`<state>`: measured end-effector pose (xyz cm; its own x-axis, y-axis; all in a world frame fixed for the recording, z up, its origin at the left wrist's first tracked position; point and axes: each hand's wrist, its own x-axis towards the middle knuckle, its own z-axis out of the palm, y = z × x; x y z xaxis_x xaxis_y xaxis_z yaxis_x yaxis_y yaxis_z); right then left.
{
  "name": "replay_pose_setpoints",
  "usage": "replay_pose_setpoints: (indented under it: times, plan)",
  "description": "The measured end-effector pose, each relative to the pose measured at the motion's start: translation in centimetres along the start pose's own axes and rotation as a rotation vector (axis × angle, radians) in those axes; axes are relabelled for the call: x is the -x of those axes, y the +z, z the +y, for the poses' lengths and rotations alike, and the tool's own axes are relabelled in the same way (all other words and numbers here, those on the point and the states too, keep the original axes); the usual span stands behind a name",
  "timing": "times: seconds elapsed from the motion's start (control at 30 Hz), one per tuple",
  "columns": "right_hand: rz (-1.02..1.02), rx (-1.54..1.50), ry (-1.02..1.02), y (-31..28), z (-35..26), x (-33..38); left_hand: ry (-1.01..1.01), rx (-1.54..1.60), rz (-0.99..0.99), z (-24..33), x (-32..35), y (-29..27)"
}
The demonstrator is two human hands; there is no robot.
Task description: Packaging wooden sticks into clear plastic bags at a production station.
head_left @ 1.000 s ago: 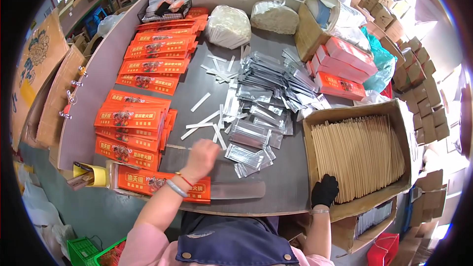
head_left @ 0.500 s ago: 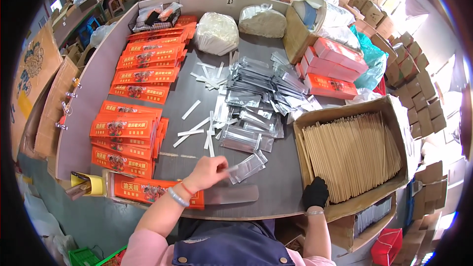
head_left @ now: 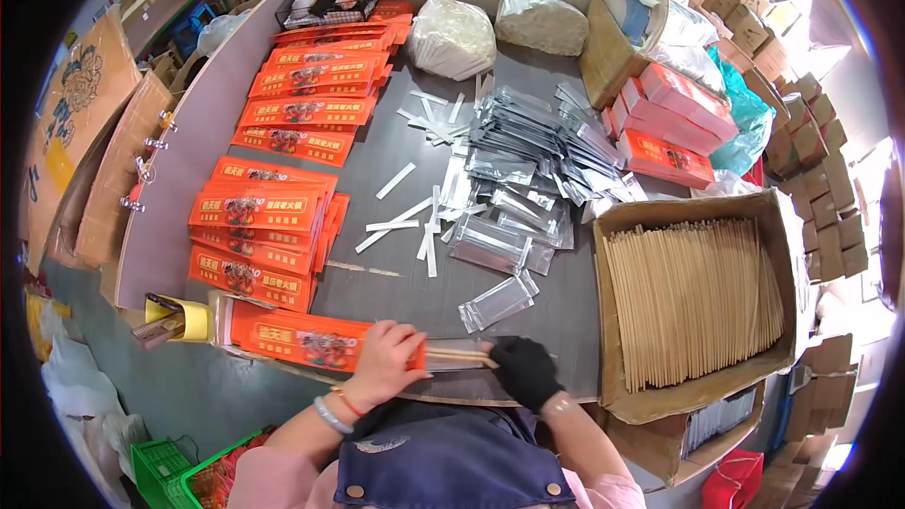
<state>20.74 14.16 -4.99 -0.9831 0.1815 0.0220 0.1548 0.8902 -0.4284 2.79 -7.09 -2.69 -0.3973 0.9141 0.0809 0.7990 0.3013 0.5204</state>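
A pair of wooden chopsticks (head_left: 456, 353) lies low at the table's front edge, pointing left into the end of a red printed paper sleeve (head_left: 302, 339). My right hand (head_left: 524, 371), in a black glove, pinches their right end. Bare, my left hand (head_left: 388, 356) grips the sleeve's right end, thumb and fingers closed on it. How far the chopsticks reach inside is hidden. Just beyond my hands lies a small clear-and-silver packet (head_left: 498, 303), apart from a heap of similar packets (head_left: 542, 146).
Rows of red sleeves (head_left: 250, 264) cover the left side. White paper strips (head_left: 394, 181) lie mid-table. An open cardboard box of chopsticks (head_left: 613, 396) stands at right, below stacked red-and-white bundles (head_left: 665, 158). A yellow holder (head_left: 195, 320) sits at the front left; a grey partition (head_left: 189, 123) rises behind.
My right hand has left the chopstick box and moved left, now holding chopsticks. My left hand has come from the small packet down to the sleeve's end. The view has shifted slightly.
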Motion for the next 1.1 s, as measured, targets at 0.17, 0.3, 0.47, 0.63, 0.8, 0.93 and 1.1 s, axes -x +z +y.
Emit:
replay_pose_setpoints:
  times: [0.17,0.3,0.47,0.63,0.8,0.93,1.1]
  plan:
    - [0.264,-0.202,0.255,-0.3,1.0,0.7,0.014,-0.066,-0.036,0.4,-0.5,0.0]
    - [0.269,-0.635,0.101,4.7,-3.5,-2.2,0.069,0.008,-0.02,1.2,-2.5,1.1]
    - [0.22,-0.055,0.071,-1.3,-4.6,-2.7,0.252,-0.202,-0.216,0.9,-3.5,-0.3]
    - [0.1,0.054,0.198,-3.1,-2.5,-1.1,0.306,-0.219,-0.356,0.6,-6.9,-7.3]
    - [0.28,0.048,0.246,-5.1,-2.5,-0.2,0.069,-0.306,0.217,-5.1,-5.5,-8.8]
    - [0.2,0.102,0.188,-4.8,-4.0,-0.5,-0.416,-0.128,0.105,-1.9,1.0,-0.4]
    - [0.075,0.133,0.146,-5.1,-4.2,-1.0,-0.436,0.082,0.183,-3.1,1.6,1.7]
